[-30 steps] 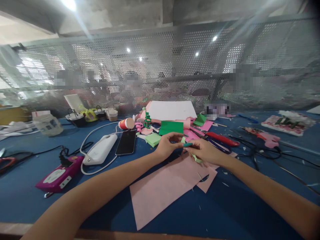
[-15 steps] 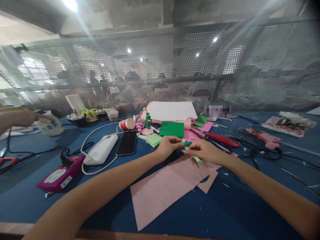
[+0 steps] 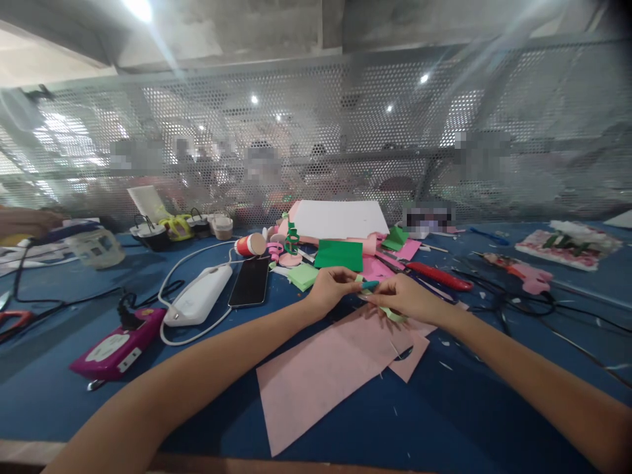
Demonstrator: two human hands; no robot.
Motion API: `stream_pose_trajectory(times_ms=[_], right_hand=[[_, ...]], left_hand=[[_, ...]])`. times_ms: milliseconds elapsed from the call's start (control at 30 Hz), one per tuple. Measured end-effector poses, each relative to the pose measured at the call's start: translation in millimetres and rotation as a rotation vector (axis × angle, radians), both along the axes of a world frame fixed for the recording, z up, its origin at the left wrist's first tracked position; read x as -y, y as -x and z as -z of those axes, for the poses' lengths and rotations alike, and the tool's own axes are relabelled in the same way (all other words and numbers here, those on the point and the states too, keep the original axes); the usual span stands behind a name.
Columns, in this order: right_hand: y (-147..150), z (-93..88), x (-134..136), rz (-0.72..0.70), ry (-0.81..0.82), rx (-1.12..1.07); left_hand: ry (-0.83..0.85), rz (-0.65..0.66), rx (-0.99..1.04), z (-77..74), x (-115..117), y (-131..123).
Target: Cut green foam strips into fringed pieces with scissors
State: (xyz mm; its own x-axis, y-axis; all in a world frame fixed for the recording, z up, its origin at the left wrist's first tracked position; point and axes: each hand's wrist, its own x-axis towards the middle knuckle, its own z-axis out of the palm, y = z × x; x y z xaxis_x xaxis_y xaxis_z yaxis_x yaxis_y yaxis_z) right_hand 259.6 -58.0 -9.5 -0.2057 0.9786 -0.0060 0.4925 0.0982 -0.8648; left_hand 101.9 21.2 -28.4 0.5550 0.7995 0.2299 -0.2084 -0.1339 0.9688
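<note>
Two hands are held together above the large pink paper sheet [image 3: 316, 375] on the blue tabletop [image 3: 469, 421]: left hand [image 3: 332, 286] & right hand [image 3: 407, 299], each grip pinched shut on a thin light-green paper strip [image 3: 391, 315], w/ a short teal stick [image 3: 370, 285] btwn the fingertips, possibly a rolling tool. If pulled too hard, the strip could be torn or creased; if a pinch is relaxed, it could be dropped.

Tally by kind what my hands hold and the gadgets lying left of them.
Green strip: 1, pinched by left hand and right hand
Teal stick: 1, between the two hands
Phone: 1
White gadget with cable: 1
Magenta gadget: 1
Total: 5
</note>
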Motion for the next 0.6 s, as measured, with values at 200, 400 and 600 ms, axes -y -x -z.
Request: stream_pose_trajectory(times_ms=[200,400,600], right_hand=[[-7,2.6,-1,0.003,-0.016,0.036],[-7,0.8,-1,-0.052,-0.019,0.077],[-11,4.7,-5,-0.041,-0.013,0.098]], left_hand=[[-0.026,0.036,-0.069,1.7,-2,0],[-0.032,0.018,-0.093,3.3,-2,1],[-0.010,0.009,-0.087,1.9,-1,1]])
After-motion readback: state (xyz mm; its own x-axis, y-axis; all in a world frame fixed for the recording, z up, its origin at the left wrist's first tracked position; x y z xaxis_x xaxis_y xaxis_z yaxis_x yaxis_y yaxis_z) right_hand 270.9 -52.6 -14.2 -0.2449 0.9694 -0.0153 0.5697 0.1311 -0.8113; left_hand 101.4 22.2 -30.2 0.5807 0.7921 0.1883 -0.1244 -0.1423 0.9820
